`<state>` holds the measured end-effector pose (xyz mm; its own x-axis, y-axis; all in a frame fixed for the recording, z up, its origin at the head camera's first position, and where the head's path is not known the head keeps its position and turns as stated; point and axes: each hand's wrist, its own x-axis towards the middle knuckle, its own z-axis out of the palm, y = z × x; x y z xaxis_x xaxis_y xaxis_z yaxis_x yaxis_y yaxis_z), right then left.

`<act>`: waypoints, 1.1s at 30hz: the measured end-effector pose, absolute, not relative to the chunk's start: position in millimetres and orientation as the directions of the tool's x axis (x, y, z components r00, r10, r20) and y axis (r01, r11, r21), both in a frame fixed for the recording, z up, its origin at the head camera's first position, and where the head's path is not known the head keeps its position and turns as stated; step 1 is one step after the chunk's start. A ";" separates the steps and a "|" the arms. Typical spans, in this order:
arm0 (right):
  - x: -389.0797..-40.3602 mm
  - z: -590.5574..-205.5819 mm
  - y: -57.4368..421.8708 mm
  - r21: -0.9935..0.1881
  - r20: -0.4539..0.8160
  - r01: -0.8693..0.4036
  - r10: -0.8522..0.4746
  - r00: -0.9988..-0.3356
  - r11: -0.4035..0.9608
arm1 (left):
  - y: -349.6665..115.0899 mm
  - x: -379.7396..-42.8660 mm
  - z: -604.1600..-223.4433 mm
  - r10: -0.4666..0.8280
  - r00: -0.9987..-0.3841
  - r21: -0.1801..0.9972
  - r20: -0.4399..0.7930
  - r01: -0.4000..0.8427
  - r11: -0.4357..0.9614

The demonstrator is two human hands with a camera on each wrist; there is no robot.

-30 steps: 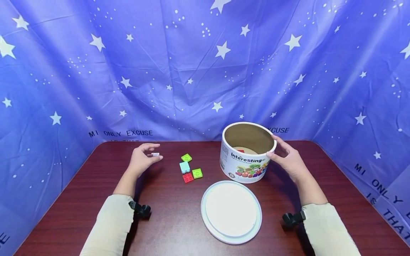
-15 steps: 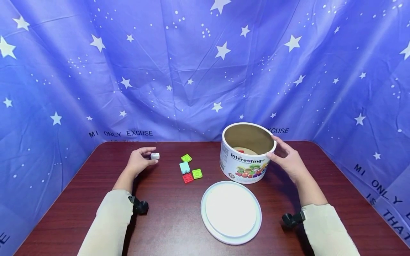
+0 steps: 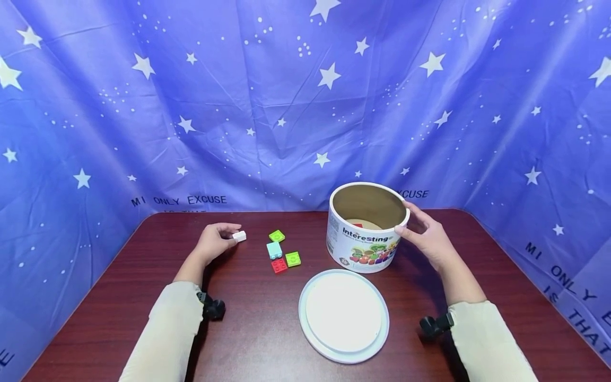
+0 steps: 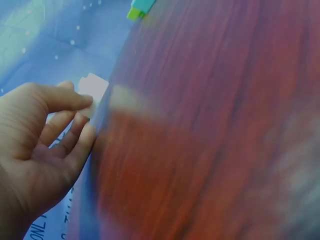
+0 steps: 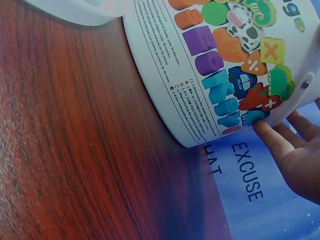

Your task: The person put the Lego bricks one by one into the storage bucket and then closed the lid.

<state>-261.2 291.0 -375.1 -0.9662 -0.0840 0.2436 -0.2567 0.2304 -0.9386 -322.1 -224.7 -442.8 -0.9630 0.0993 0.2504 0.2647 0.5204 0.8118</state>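
- The white toy brick is in the left hand, at the left of the wooden table. It sticks out past the fingertips; against the curtain in the left wrist view it appears raised off the tabletop.
- The left hand pinches it between thumb and fingertip, the other fingers bent loosely below.
- The brick looks like hard plastic: probably light, stiff, hard to break, a little slick on its smooth faces. Opposite side walls should give the best hold, leaving the studded face free.
- The white printed bucket stands upright and open at the right, well apart from the brick. It is likely light and stiff-walled, and easily slid; the rim and upper wall look best to hold.
- The right hand holds its right side near the rim, thumb on the outer wall, the bucket lying between thumb and spread fingers.
- Something red lies inside, mostly hidden.
- Between brick and bucket sit a light-blue brick, a red brick and two lime-green bricks, closely grouped.
- The round white lid lies flat, nearer the person than the bucket.
- Behind hangs a blue star-patterned curtain.
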 end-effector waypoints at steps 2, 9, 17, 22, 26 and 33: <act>-261.2 -374.3 290.5 -0.940 0.233 -0.246 -0.082 -0.969 0.235 | -220.3 -319.5 -440.1 0.116 -0.963 0.834 0.245 0.270 0.482; -258.7 -371.6 289.8 -0.943 0.231 -0.243 -0.076 -0.970 0.226 | -201.3 -310.7 -427.5 0.197 -0.946 0.862 0.256 0.316 0.397; -259.9 -373.1 290.2 -0.946 0.225 -0.237 -0.077 -0.971 0.221 | -177.7 -303.7 -412.1 0.268 -0.924 0.863 0.272 0.357 0.357; -259.6 -374.0 290.3 -0.947 0.225 -0.236 -0.074 -0.971 0.219 | -162.7 -299.0 -404.5 0.323 -0.911 0.890 0.255 0.352 0.291; -258.6 -373.9 290.2 -0.944 0.229 -0.239 -0.071 -0.971 0.226 | -149.1 -294.5 -397.0 0.368 -0.899 0.906 0.236 0.341 0.252; -258.7 -371.7 290.0 -0.944 0.221 -0.233 -0.075 -0.972 0.233 | -126.5 -295.6 -388.8 0.423 -0.879 0.930 0.220 0.320 0.181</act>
